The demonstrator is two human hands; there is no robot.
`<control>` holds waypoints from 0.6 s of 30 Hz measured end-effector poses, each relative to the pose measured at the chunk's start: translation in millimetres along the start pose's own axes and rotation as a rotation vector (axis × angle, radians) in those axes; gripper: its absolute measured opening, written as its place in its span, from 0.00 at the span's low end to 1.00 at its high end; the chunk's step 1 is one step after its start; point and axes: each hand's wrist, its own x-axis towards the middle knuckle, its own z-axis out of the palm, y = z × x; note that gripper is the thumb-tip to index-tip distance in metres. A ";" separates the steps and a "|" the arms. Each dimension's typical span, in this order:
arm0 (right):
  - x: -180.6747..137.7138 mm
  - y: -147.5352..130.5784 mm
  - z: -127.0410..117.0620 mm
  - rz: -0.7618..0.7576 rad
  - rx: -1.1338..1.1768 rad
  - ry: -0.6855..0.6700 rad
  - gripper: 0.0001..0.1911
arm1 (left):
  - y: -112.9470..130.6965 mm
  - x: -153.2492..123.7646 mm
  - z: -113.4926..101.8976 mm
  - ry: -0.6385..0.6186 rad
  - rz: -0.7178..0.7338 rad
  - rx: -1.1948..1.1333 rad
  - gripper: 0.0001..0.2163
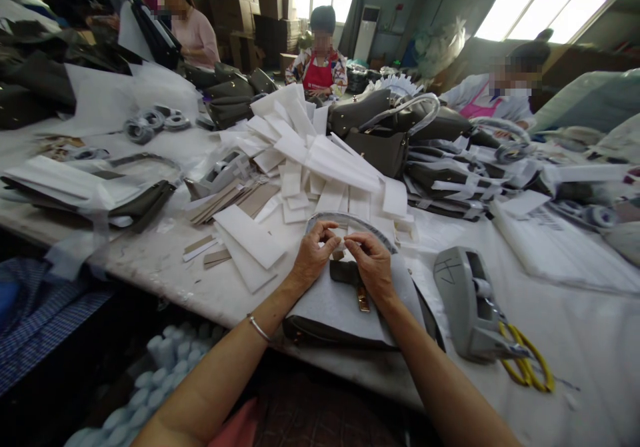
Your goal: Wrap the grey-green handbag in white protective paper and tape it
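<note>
A dark handbag [320,332] lies flat at the table's front edge, with a white sheet [320,304] over its upper face. Its wrapped handle [373,224] arches behind my hands. On the sheet rests a dark strap [344,271] with a gold clasp [363,298]. Above the strap, my left hand [316,250] is closed in a pinch, thumb against fingers. Facing it, my right hand [371,258] pinches too, the fingertips of both nearly touching. Whatever lies between them is too small to name. A small brownish piece [339,255] shows just below the fingertips.
To the right stand a grey tape dispenser [463,300] and yellow-handled scissors [527,360]. White foam pieces [325,160] pile up ahead, beside cardboard strips [237,200]. Wrapped bags [450,174] are stacked behind. Another bag [150,200] lies left. Several people work across the table.
</note>
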 end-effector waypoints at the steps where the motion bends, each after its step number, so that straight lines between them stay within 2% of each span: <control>1: 1.4 1.1 -2.1 0.021 0.027 0.046 0.08 | -1.5 0.1 0.2 0.040 0.012 0.087 0.12; 5: 6.7 5.8 -7.3 0.159 0.265 0.172 0.12 | -5.4 0.6 1.7 0.172 0.065 0.506 0.13; 8: 8.2 7.0 -6.8 0.224 0.387 0.133 0.14 | -5.0 0.3 2.6 0.170 0.239 0.629 0.15; 10: 7.9 5.9 -5.4 0.243 0.403 0.096 0.14 | -4.2 0.2 3.2 0.092 0.365 0.591 0.17; 12: 7.2 3.6 -4.3 0.256 0.395 0.053 0.14 | -3.8 0.7 4.0 -0.043 0.430 0.525 0.20; 15: 6.7 0.3 -4.1 0.285 0.402 -0.002 0.15 | -3.7 2.2 6.0 -0.198 0.357 0.436 0.24; 18: 7.5 -0.6 -5.3 0.309 0.432 0.004 0.17 | -4.1 3.0 7.3 -0.244 0.227 0.394 0.17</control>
